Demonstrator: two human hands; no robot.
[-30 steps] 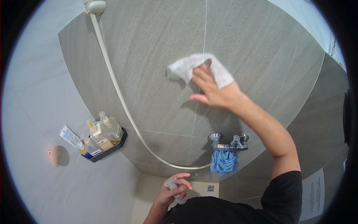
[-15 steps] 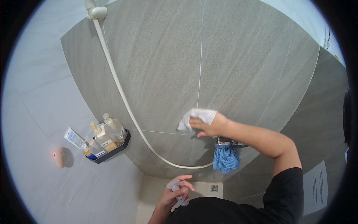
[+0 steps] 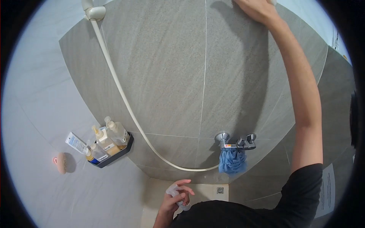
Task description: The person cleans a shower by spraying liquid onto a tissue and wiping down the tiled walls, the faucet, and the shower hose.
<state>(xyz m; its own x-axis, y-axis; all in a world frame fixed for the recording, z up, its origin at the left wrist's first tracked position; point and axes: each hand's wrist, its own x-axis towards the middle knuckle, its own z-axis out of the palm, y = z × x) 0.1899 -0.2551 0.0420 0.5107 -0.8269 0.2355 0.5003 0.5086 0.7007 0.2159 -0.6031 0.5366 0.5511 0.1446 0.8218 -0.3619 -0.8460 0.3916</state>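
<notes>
Right hand high on the shower wall, left hand low with a spray bottle.

The right hand (image 3: pixel 258 9) presses flat against the grey tiled wall (image 3: pixel 163 68) at the frame's top edge; whether its fingers hold a cloth I cannot tell. The left hand's (image 3: pixel 175 199) fingers are closed around the spray bottle (image 3: pixel 178 194) near the floor (image 3: pixel 156 197). Stretched this far, the person could lose footing on wet tile, or the dropping arm could catch the tap (image 3: pixel 235 141) or hose (image 3: pixel 121 95).
</notes>
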